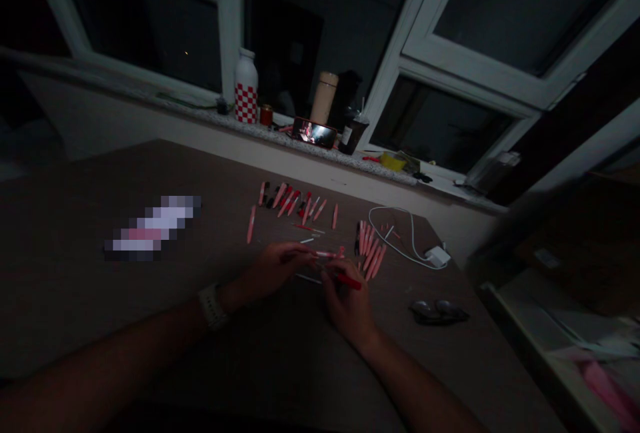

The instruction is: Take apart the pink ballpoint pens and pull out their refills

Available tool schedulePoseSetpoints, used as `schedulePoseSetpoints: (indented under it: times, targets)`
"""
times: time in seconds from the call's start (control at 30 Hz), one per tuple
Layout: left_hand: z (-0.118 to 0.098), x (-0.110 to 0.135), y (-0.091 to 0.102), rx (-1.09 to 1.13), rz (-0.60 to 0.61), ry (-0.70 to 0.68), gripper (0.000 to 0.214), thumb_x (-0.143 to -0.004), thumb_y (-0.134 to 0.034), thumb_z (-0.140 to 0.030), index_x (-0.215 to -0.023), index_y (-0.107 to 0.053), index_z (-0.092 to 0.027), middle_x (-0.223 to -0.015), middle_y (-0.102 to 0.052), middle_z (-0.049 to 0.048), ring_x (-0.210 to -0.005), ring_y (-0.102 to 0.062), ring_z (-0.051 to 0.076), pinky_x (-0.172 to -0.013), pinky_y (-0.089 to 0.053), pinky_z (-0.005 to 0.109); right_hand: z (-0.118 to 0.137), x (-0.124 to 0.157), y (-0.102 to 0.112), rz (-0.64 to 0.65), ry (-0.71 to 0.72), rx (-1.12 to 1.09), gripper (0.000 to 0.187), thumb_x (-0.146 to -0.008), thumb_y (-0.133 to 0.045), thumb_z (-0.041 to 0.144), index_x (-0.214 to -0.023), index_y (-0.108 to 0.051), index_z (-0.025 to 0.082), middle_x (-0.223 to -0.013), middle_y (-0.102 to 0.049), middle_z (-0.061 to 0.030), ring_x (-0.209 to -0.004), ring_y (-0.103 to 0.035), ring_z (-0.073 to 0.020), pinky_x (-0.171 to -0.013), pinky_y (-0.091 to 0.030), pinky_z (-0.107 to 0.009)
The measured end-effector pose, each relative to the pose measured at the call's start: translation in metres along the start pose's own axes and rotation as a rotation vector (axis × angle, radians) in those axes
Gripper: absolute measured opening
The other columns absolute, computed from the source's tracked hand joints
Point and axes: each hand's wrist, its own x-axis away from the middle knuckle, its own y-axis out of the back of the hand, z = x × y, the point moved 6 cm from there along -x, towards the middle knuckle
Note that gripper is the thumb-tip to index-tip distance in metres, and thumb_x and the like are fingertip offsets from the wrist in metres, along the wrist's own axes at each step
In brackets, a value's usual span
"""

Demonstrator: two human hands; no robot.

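Note:
My left hand (275, 268), with a light watch on its wrist, is closed on a slim pink pen (326, 254) that points to the right. Close beside it, my right hand (350, 303) pinches a red pen-like tool (349, 280); its tip is too dark to make out. The two hands nearly meet over the table. Just beyond them lie a thin red stick (307, 228) and small pale pieces. Several pink pens with red and black parts (287, 201) are spread farther back. Another group of pink pens (371, 250) lies right of my right hand.
On the dark table (200, 173) are a white charger (437, 256) with its cable, eyeglasses (439, 312) and a pixelated item (153, 228). The windowsill holds a checkered bottle (246, 90), a beige flask (325, 98), a lit phone (314, 132) and a dark cup (353, 134).

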Motion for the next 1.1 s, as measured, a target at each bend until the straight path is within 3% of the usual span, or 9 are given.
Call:
schedulePoseSetpoints:
  times: [0.27,0.6,0.83,1.0,1.1]
  targets:
    - [0.009,-0.001,0.000,-0.036,0.021,-0.016,0.039,-0.095,-0.051,-0.048,-0.106,-0.070,-0.016,-0.091,-0.074,0.0051,-0.061,-0.055,0.013,-0.056,-0.041,0.023,0.001,0.000,0.001,-0.007,-0.009,0.003,0.012,-0.092,-0.056,0.020,-0.103,-0.059,0.022,-0.095,-0.065,-0.0052,-0.090,-0.063,-0.0199,-0.079,-0.050,-0.033]
    - [0.013,-0.002,-0.001,0.066,-0.029,0.000,0.037,-0.099,-0.038,-0.050,-0.100,-0.057,-0.018,-0.086,-0.071,0.0030,-0.056,-0.049,0.012,-0.052,-0.039,0.023,0.003,-0.001,0.002,-0.010,0.003,0.008,0.011,-0.092,-0.055,0.020,-0.102,-0.059,0.022,-0.096,-0.066,-0.0059,-0.092,-0.063,-0.0204,-0.081,-0.051,-0.035]
    - [0.010,-0.003,0.006,-0.004,-0.110,-0.006,0.035,-0.097,-0.042,-0.050,-0.098,-0.058,-0.018,-0.084,-0.064,0.0025,-0.069,-0.055,0.014,-0.060,-0.044,0.024,0.004,-0.001,0.003,-0.017,0.000,0.011,0.010,-0.093,-0.055,0.021,-0.101,-0.059,0.022,-0.096,-0.067,-0.0063,-0.091,-0.064,-0.0211,-0.081,-0.050,-0.035]
    - [0.012,-0.002,0.007,-0.034,-0.123,-0.008,0.035,-0.095,-0.047,-0.051,-0.096,-0.058,-0.018,-0.071,-0.052,-0.0025,-0.062,-0.048,0.012,-0.054,-0.036,0.021,0.003,-0.001,0.002,-0.007,-0.007,0.016,0.010,-0.092,-0.055,0.020,-0.100,-0.060,0.022,-0.094,-0.067,-0.0059,-0.089,-0.064,-0.0208,-0.079,-0.050,-0.034]
    - [0.010,-0.002,0.006,-0.023,-0.119,0.001,0.034,-0.094,-0.049,-0.051,-0.097,-0.058,-0.018,-0.070,-0.053,-0.0025,-0.061,-0.047,0.011,-0.052,-0.035,0.021,0.003,-0.001,0.003,-0.012,0.001,0.025,0.009,-0.092,-0.055,0.021,-0.100,-0.059,0.021,-0.094,-0.067,-0.0056,-0.089,-0.064,-0.0206,-0.079,-0.050,-0.034]
